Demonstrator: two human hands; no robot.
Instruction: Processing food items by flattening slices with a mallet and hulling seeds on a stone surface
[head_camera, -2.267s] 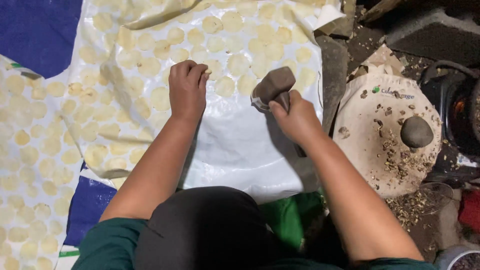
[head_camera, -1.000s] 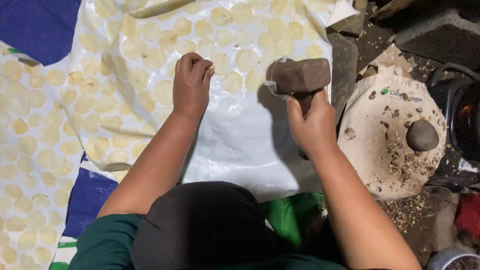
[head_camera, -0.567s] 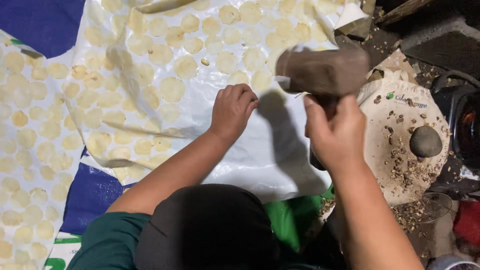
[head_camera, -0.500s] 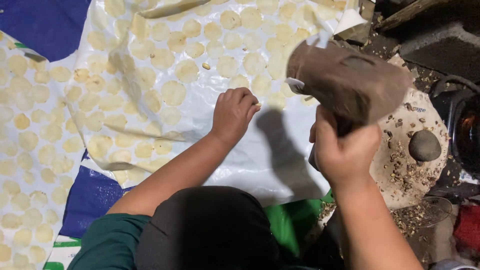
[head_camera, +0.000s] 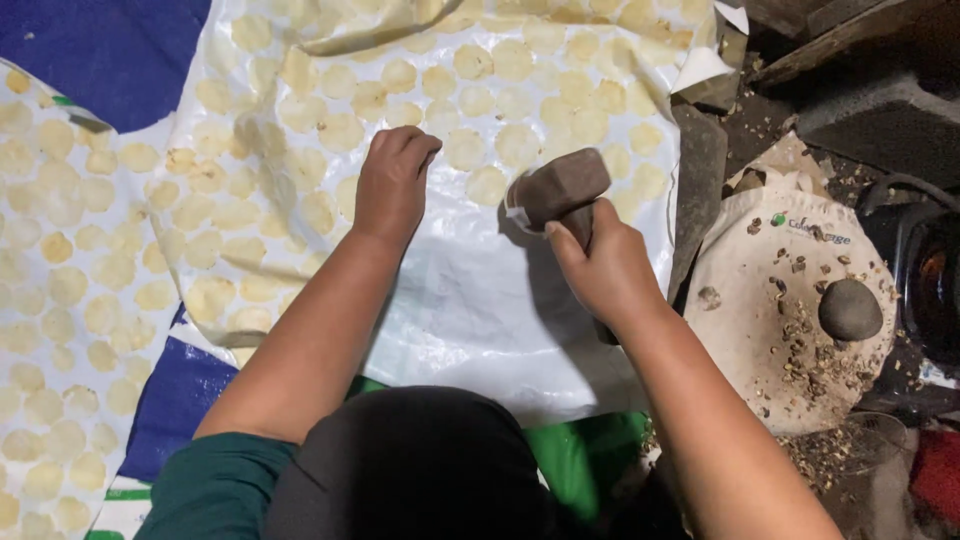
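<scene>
My right hand (head_camera: 601, 266) grips the handle of a dark wooden mallet (head_camera: 560, 187), whose head rests low on the white plastic sheet (head_camera: 470, 310). My left hand (head_camera: 391, 183) lies with curled fingers on the sheet, left of the mallet head, among several flattened pale yellow discs (head_camera: 480, 150). The discs lie in rows over the far half of the sheet. What sits under the mallet head is hidden.
More pale discs (head_camera: 60, 290) cover a second sheet at the left, over a blue tarp (head_camera: 110, 50). A round stone slab (head_camera: 780, 330) at the right carries a grey stone (head_camera: 850, 308) and crumbs. Dark rubble and a black vessel (head_camera: 925, 280) stand at the far right.
The mallet, raised high half a second ago, has come down onto the sheet. My left hand has moved forward again, up to the discs beside the mallet head.
</scene>
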